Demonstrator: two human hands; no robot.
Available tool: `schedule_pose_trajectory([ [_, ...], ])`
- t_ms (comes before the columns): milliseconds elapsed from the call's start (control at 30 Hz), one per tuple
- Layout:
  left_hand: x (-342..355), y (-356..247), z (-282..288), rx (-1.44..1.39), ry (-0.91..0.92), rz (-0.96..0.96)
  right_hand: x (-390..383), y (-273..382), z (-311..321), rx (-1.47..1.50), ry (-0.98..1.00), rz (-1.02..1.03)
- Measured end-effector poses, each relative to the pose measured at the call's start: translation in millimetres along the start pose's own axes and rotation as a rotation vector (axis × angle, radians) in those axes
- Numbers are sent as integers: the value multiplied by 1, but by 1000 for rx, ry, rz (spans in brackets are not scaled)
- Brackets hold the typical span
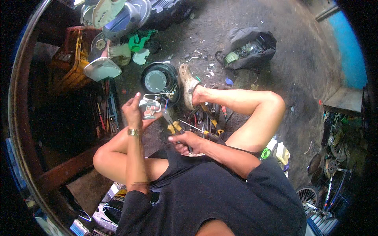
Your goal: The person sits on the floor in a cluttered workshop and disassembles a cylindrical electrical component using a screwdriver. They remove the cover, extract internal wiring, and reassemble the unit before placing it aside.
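Note:
My left hand (133, 111), with a gold watch (134, 132) on its wrist, grips a whitish round part (150, 109) with coppery pieces inside; its exact kind is unclear. White, blue and red wires (166, 101) run from beside this part toward a black round base (176, 74) with a grey disc in its middle. My right hand (186, 142) is closed round pliers (173, 125) with yellow and black handles. The plier jaws point up and left, close to the wires and the left hand's fingertips. Whether the jaws touch a wire is too small to tell.
Several hand tools (214, 122) lie on the dark floor beside my shoe (188, 87). A black bag (250, 49) sits farther off to the right. Fan parts (114, 23), a green plastic piece (138, 41) and a yellow crate (80, 57) are piled at the upper left.

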State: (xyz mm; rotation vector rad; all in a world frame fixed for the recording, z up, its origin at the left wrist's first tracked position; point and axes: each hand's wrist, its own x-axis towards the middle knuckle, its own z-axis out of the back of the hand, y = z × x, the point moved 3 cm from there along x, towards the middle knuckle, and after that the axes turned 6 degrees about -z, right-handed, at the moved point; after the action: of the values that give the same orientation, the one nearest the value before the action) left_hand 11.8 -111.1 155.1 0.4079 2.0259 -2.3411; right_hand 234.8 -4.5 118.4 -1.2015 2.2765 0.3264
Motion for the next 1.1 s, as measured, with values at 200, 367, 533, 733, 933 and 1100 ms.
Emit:
schedule_pose_trajectory([
  [200, -5, -34, -2, 610, 284, -137, -65, 76, 4, -1425, -953, 345],
  [367, -27, -93, -17, 848, 292, -198, -53, 55, 24, -1080, -515, 213],
  [533, -11, -76, 0, 724, 268, -222, -42, 26, 24, -780, -423, 320],
  [733, -8, -64, 5, 618, 255, -98, -58, 59, -26, -1089, -586, 522],
  [933, -14, -61, -2, 695, 264, -271, -57, 74, -36, -1414, -771, 667],
  [1100, -21, -71, -12, 841, 282, -328, -55, 73, -40, -1517, -834, 720],
])
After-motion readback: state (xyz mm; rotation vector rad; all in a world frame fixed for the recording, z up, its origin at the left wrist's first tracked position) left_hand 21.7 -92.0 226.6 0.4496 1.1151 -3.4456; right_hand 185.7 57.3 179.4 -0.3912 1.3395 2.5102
